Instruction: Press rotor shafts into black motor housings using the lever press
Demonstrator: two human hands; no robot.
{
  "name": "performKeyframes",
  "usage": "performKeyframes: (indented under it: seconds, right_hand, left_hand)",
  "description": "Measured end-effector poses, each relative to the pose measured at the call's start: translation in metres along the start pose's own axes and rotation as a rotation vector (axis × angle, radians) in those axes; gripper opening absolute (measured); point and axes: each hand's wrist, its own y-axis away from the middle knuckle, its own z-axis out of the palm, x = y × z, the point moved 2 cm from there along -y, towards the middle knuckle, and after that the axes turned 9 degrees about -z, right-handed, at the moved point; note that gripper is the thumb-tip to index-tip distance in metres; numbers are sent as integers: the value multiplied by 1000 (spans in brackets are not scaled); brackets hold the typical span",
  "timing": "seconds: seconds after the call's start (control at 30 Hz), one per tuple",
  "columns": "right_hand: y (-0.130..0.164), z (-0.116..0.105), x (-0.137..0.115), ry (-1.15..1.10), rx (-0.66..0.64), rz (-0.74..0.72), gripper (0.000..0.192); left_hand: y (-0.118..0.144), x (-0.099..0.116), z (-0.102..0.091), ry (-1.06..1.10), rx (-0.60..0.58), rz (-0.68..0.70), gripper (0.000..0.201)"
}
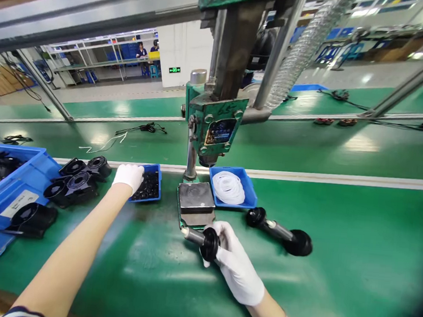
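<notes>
Just on the near side of the green bench press (223, 130), the right hand (241, 269), in a white glove, grips a flanged shaft part (204, 240), thumb and fingers closed about its black flange, with the grey shaft pointing left and its pale tip near the press's base; whether tip and base touch, I cannot tell. The left hand (128, 176), also gloved, is left of the press at a small blue tray (159, 186) of small black parts (149, 186); its fingers are curled and their tips hidden, so whether they pinch anything is unclear. Right of the press stands a blue tray (251, 197) of white rings (228, 187), and nearer the person, also to the press's right, a similar shaft part (279, 230) lies on its side. Well left of the press are black housings (79, 181). The held part looks rigid and fairly light for one hand, probably heavier along the metal shaft, which may be slick under a glove; the flange seems the surest hold, while the pale tip looks the more fragile end and is best left unpressed.
</notes>
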Motion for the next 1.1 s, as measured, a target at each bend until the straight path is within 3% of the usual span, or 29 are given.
performKeyframes:
  seconds: [0.13,0.3,0.4,0.53,0.6,0.67,0.73,0.8,0.93,1.03,1.1]
  right_hand:
    - [1,-1,-2,-22,-7,0,49]
    - [2,0,-2,-13,-20,-17,48]
    - [3,1,-4,4,-17,-36,48]
    - [3,-1,-4,4,-15,-57,49]
    - [3,-1,-4,-3,-21,-64,50]
    - [2,0,-3,10,-15,-82,48]
    - [2,2,-6,41,8,-142,45]
    - [3,6,-14,145,75,-286,39]
    - [10,20,-39,628,262,-713,30]
    - [14,36,-51,930,294,-926,38]
    - [13,44,-52,1056,316,-983,41]
  left_hand:
    - [-2,4,5,144,-55,-65,24]
    - [2,-2,8,528,-25,-107,14]
    - [22,-9,4,859,28,-78,17]
    - [74,-1,8,1298,18,-10,36]
    - [102,12,18,1631,-102,14,31]
    - [126,30,29,2116,-394,-9,22]
    - [146,48,39,2414,-696,-59,25]
    - [162,64,44,2426,-870,-82,30]
    - [189,96,41,2354,-1013,-24,29]
    - [207,120,34,2288,-979,-2,27]
    - [215,131,30,2255,-906,-7,24]
